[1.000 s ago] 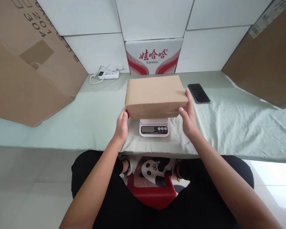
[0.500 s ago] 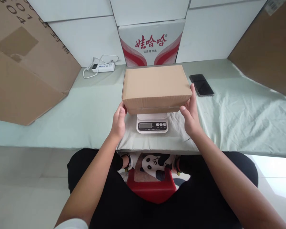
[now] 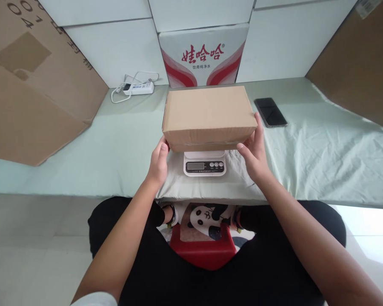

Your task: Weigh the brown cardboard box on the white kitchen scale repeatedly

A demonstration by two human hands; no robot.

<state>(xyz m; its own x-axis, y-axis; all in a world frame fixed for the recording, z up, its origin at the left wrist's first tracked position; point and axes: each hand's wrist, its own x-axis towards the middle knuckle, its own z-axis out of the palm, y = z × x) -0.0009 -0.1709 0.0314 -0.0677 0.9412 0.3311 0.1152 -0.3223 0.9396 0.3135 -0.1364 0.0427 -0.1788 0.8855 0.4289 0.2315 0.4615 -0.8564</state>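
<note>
A plain brown cardboard box (image 3: 207, 110) sits over a white digital kitchen scale (image 3: 204, 166), hiding most of its platform. Whether the box's weight rests on the scale I cannot tell. The scale's front panel with its display and several buttons shows below the box; no digits are readable. My left hand (image 3: 159, 161) grips the box's near left corner, fingertips tucked behind it. At the near right corner, my right hand (image 3: 254, 148) holds the box with its fingers along the right side and underneath, thumb in front.
A black smartphone (image 3: 270, 112) lies right of the box on the pale green cloth (image 3: 322, 161). A white power strip with a cable (image 3: 138, 88) lies at the back left. Large cartons (image 3: 35, 102) flank both sides, and a white-and-red printed carton (image 3: 204, 55) stands behind.
The box and both hands stay nearly in place. My right thumb has shifted slightly left along the box's lower edge, and the view has tilted a little.
</note>
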